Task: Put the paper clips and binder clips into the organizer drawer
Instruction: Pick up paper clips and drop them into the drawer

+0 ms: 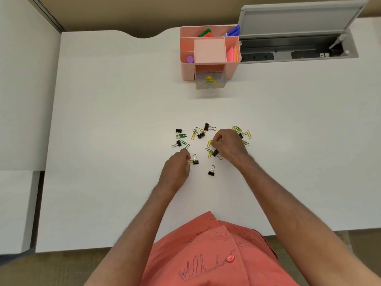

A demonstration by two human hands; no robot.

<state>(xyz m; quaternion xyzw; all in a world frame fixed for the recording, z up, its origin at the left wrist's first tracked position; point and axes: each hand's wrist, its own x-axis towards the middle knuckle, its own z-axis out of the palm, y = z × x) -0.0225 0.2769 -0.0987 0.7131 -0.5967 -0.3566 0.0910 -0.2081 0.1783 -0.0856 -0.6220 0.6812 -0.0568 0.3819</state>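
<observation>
Several black binder clips (211,171) and green and yellow paper clips (181,136) lie scattered on the white desk (103,120). My left hand (177,167) pinches a yellow paper clip (191,161) beside a black binder clip (195,161). My right hand (227,144) curls its fingers down over a yellow paper clip (209,143), next to another binder clip (215,152). At the back stands the pink organizer (186,69), its clear drawer (210,86) pulled open with several yellow and green paper clips inside.
The organizer's top compartments hold markers (233,31), sticky notes (233,54) and a purple item (190,59). An open cable tray (299,48) with a raised grey lid sits at the back right. A lower white surface (18,209) adjoins the desk's left edge.
</observation>
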